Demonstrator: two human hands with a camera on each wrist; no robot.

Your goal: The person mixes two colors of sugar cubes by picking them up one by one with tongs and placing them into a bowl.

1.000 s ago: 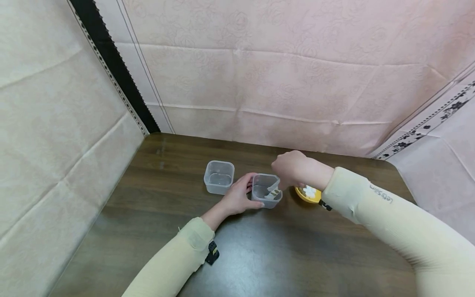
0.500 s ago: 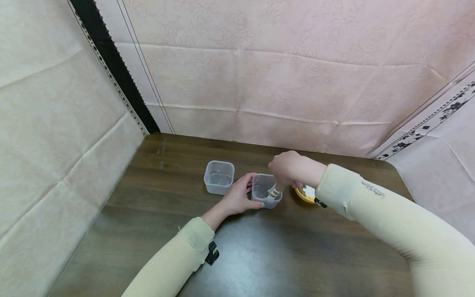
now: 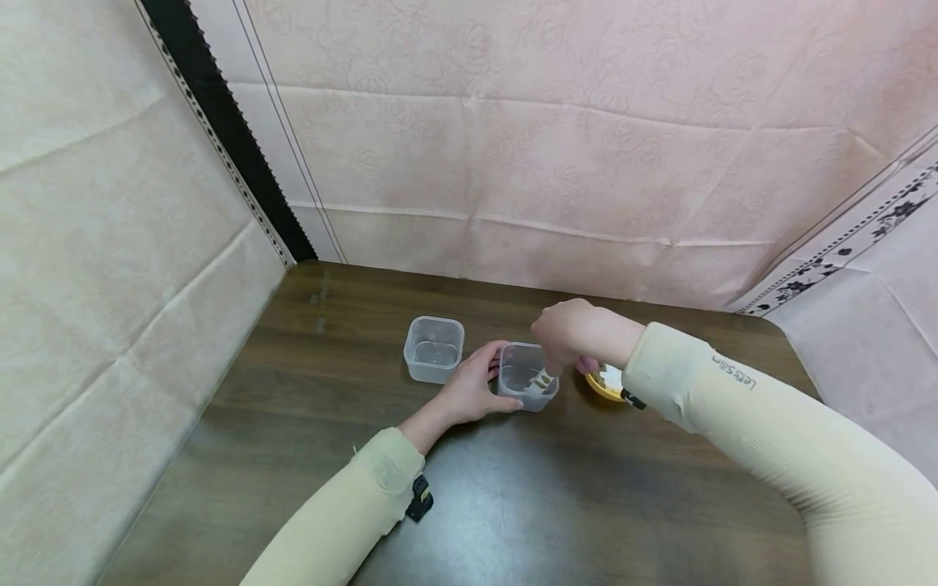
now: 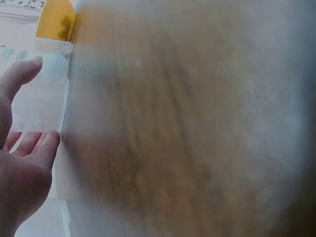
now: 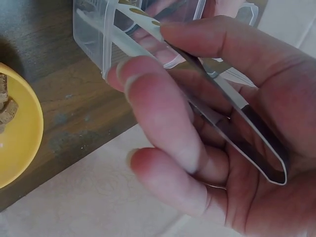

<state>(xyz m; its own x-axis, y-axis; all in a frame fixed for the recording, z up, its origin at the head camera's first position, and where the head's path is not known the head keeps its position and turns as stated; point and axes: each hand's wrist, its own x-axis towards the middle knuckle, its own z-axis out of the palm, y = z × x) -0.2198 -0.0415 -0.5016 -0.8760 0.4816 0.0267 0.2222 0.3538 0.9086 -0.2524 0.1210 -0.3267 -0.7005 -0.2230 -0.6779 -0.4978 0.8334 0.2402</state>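
Note:
My right hand holds a pair of tweezers between thumb and fingers. Their bent metal end lies toward the palm, and the pale, patterned tips reach down inside a clear square plastic container. In the right wrist view the two arms of the tweezers stand apart. My left hand grips that container from its left, with the thumb along the near side and the fingers at the far side. The left wrist view shows the thumb and fingers of this hand at opposite walls of the container.
A second clear container stands to the left, just beyond my left hand. Right of the held container is a yellow bowl, partly hidden by my right arm, with white pieces and brown cubes. Patterned cloth hangs behind the table.
My right hand has shifted slightly left, toward the container, and the tweezers' tips, spread wide a second ago, look closer together in the head view. My left hand and both containers have stayed put.

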